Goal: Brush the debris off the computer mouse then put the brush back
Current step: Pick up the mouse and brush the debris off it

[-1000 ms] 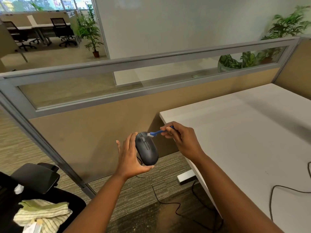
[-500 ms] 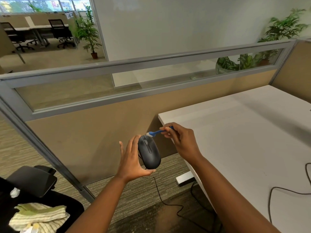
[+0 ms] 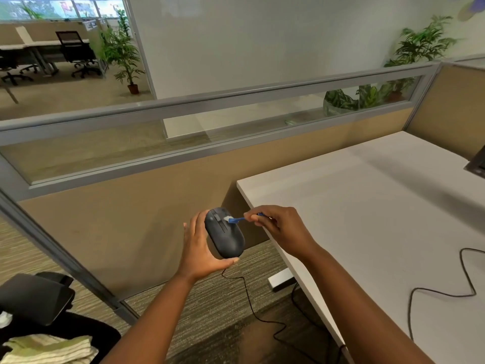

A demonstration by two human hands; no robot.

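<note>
Off the desk (image 3: 367,206) edge, brushing step under way.
Left hand (image 3: 200,248) cups mouse (image 3: 224,235); right hand (image 3: 278,225) pinches brush (image 3: 235,219), bristles apparently touching near the wheel. Next: short strokes, then return brush.

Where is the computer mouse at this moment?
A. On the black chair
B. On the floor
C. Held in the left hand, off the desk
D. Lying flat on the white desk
C: the left hand cradles the mouse in the air beside the desk.

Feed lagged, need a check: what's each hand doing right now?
Left hand: closed around the black mouse, held off the desk.
Right hand: pinching the blue brush, bristles on the mouse.
</note>
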